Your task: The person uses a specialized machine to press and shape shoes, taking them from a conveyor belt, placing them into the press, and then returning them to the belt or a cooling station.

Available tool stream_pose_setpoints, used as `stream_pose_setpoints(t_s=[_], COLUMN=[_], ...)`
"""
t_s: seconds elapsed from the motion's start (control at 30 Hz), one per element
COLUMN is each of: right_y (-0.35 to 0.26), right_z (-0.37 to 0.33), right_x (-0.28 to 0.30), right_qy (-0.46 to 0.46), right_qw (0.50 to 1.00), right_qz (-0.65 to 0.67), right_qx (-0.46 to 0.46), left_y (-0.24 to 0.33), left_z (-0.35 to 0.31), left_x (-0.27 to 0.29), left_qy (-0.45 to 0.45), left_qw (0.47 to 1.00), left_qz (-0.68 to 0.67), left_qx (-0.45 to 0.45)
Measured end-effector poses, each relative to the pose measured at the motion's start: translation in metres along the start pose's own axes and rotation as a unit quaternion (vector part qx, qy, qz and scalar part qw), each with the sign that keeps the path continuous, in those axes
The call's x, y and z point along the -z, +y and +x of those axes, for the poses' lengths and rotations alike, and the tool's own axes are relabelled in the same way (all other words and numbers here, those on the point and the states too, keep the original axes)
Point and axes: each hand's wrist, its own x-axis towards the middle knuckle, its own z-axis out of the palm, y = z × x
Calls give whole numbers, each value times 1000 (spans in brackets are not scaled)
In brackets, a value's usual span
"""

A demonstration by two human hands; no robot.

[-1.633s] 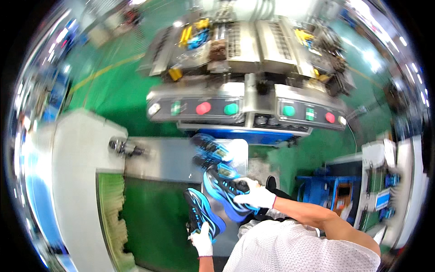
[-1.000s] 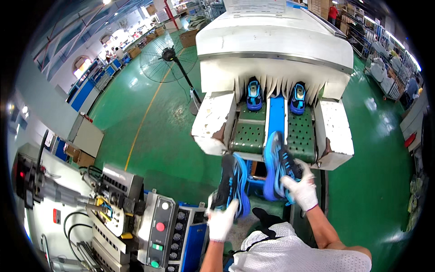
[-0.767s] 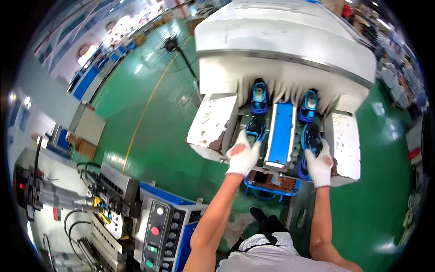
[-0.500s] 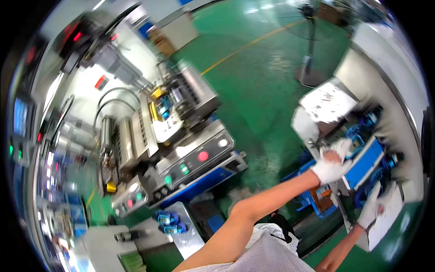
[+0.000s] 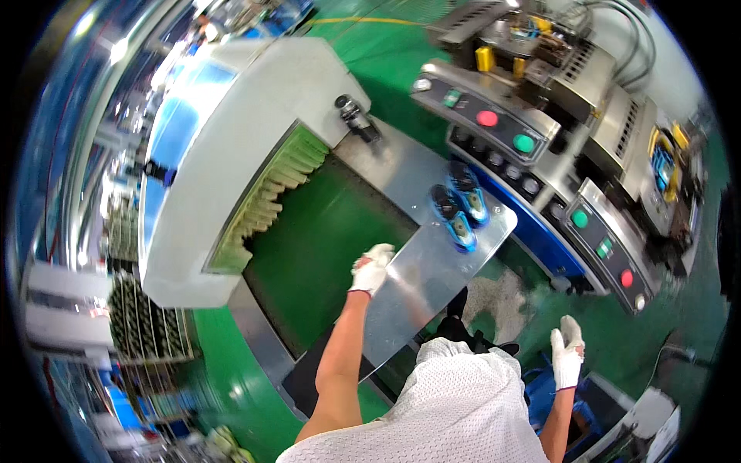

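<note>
My left hand point(image 5: 373, 269), mid-frame: blurred, grip unclear. Right hand point(image 5: 567, 358), lower right: empty, fingers parted. Careless arm swing could knock shoes point(image 5: 455, 218) off metal shelf point(image 5: 417, 282).

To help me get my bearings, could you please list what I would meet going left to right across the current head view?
Green fringe curtain, left gloved hand, pair of shoes, right gloved hand, rightmost red button.

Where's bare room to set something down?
The shiny metal shelf is bare between the white-gloved left hand and two black-and-blue shoes. The flat green surface is bare between that hand and the green fringed curtain. It's crowded where the shoes sit side by side.
</note>
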Motion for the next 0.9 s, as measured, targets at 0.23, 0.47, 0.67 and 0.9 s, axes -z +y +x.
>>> stream_pose_setpoints(t_s=[0.23, 0.47, 0.67, 0.9], right_y=[-118, -148, -142, -143], right_z=[52, 71, 93, 90], right_x=[-129, -224, -241, -218], right_qy=[-144, -237, -234, -206], right_qw=[977, 956, 923, 873], right_qz=[-154, -164, -299, -441], right_qx=[30, -61, 61, -8], left_y=[-186, -162, -230, -337], left_z=[24, 186, 281, 177], left_x=[50, 98, 220, 241], left_qy=[65, 232, 240, 122], left_qw=[965, 969, 952, 916], left_qz=[23, 26, 186, 321], left_qx=[254, 75, 28, 208])
